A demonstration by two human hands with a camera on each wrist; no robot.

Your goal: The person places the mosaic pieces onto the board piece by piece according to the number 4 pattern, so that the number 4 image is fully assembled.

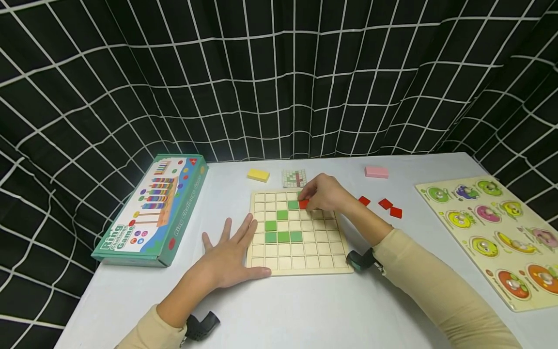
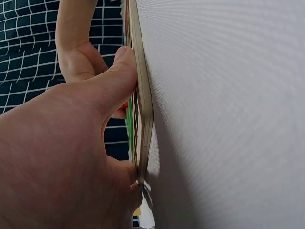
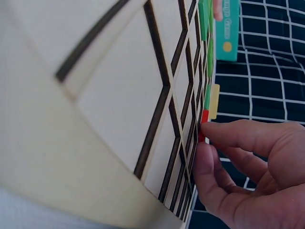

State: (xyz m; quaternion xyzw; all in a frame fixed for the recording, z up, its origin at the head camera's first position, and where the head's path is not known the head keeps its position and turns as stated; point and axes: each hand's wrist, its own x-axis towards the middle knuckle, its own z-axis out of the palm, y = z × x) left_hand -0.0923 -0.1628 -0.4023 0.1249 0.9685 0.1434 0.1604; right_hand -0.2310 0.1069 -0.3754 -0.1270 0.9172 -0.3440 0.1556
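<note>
A square wooden grid board (image 1: 314, 269) lies flat on the white table, with several green tiles (image 1: 283, 236) set in its cells. At the board's far side my right hand (image 1: 324, 194) pinches a red tile (image 3: 204, 125) between thumb and fingertips, right beside a green tile near the top row. My left hand (image 1: 231, 254) is spread with straight fingers along the board's left edge; its thumb (image 2: 119, 69) rests on the near left corner. Part of the upper right of the grid is hidden behind my right hand.
Loose red tiles (image 1: 385, 203) lie right of the board. Behind it are a small pattern card (image 1: 294, 178), a yellow block (image 1: 258, 175) and a pink block (image 1: 376, 172). A green game box (image 1: 167, 240) stands at left, a fruit puzzle board (image 1: 468, 220) at right.
</note>
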